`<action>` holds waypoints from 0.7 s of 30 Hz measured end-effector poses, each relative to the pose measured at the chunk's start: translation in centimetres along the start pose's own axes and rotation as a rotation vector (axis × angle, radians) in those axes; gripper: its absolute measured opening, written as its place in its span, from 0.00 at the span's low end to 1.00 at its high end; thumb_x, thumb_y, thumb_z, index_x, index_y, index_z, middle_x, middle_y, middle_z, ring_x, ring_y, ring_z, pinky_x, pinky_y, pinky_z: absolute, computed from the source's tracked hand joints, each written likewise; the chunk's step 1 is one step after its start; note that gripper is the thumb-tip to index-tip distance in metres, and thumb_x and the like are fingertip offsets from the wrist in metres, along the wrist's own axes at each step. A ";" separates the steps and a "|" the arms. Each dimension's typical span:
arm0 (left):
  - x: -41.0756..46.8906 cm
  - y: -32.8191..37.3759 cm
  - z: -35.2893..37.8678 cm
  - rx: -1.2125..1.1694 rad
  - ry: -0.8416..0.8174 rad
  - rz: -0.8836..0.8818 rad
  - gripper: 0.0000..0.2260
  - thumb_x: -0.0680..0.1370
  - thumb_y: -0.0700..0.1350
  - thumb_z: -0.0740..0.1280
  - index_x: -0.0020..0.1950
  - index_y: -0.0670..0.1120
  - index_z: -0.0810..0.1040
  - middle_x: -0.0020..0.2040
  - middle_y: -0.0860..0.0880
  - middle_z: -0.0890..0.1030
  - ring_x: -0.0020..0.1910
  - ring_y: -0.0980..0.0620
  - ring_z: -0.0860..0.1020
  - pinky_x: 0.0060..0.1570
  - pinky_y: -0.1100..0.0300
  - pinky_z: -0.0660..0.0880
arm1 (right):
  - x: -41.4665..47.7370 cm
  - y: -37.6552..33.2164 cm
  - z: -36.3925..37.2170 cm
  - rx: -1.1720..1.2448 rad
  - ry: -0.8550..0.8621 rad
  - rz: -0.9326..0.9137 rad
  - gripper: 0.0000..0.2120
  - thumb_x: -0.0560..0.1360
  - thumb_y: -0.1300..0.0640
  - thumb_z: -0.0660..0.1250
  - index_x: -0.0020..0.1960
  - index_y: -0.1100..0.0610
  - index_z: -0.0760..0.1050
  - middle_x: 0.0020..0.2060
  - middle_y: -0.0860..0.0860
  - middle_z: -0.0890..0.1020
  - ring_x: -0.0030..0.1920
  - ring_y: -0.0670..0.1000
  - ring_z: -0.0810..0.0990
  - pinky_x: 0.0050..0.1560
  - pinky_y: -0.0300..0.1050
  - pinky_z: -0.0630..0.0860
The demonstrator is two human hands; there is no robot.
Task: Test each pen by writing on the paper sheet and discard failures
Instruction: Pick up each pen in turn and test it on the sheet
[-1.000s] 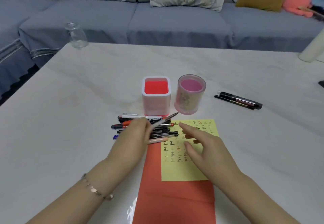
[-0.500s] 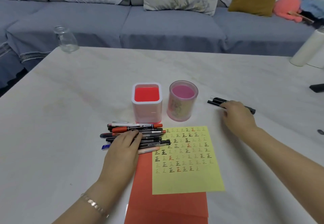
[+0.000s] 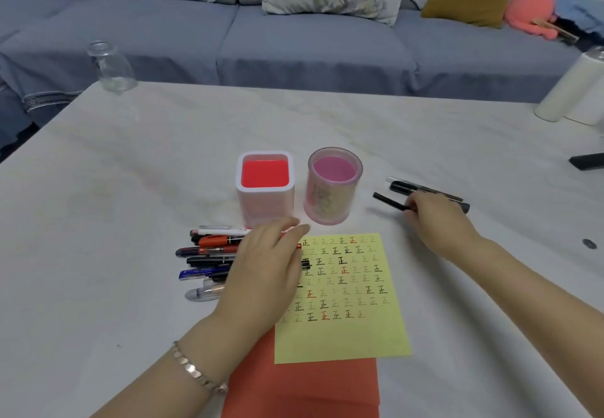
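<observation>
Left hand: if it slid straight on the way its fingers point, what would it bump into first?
Probably the round pink cup. The left hand lies flat over the pens, fingertips aimed at the cup's base; the square red holder stands just left of that line. Depth is unclear.

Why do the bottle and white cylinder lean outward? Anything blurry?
In the head view the wide-angle lens tilts the glass bottle and white cylinder outward; its light is soft and even, with faint shadows by the left hand and right hand; the left fingertips smear slightly, yet the yellow sheet's dark marks read clearly.
</observation>
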State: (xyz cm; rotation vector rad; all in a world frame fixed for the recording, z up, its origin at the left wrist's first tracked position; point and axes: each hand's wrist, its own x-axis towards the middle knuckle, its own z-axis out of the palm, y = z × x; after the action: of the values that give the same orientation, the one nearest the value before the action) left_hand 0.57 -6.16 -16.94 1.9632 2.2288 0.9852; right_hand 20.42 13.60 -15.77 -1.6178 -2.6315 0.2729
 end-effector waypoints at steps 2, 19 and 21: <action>0.8 1.5 0.0 -0.009 -0.022 0.083 0.18 0.75 0.46 0.57 0.64 0.45 0.71 0.60 0.47 0.76 0.58 0.50 0.70 0.59 0.57 0.66 | -2.9 -1.8 -1.6 0.166 -0.029 -0.063 0.06 0.78 0.55 0.60 0.53 0.54 0.72 0.45 0.50 0.79 0.46 0.54 0.76 0.44 0.46 0.70; -1.1 4.6 -0.4 -0.388 -0.232 0.003 0.14 0.80 0.49 0.53 0.56 0.46 0.74 0.42 0.62 0.69 0.42 0.64 0.67 0.44 0.72 0.63 | -11.7 -7.5 -4.1 1.354 -0.370 0.009 0.11 0.70 0.53 0.71 0.45 0.60 0.76 0.24 0.48 0.76 0.25 0.46 0.72 0.25 0.33 0.65; -1.2 5.2 -0.4 -0.467 -0.263 -0.019 0.12 0.80 0.48 0.54 0.53 0.45 0.74 0.42 0.59 0.72 0.43 0.65 0.70 0.43 0.73 0.64 | -11.5 -9.4 -2.5 1.293 -0.239 0.047 0.14 0.76 0.51 0.61 0.39 0.62 0.72 0.19 0.47 0.70 0.20 0.45 0.66 0.23 0.32 0.62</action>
State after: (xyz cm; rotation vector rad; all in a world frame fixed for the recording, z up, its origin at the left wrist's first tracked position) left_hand 5.30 -7.35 -14.71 1.7403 1.6894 1.0539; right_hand 17.71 -0.46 -11.06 -1.1241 -1.6738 1.7519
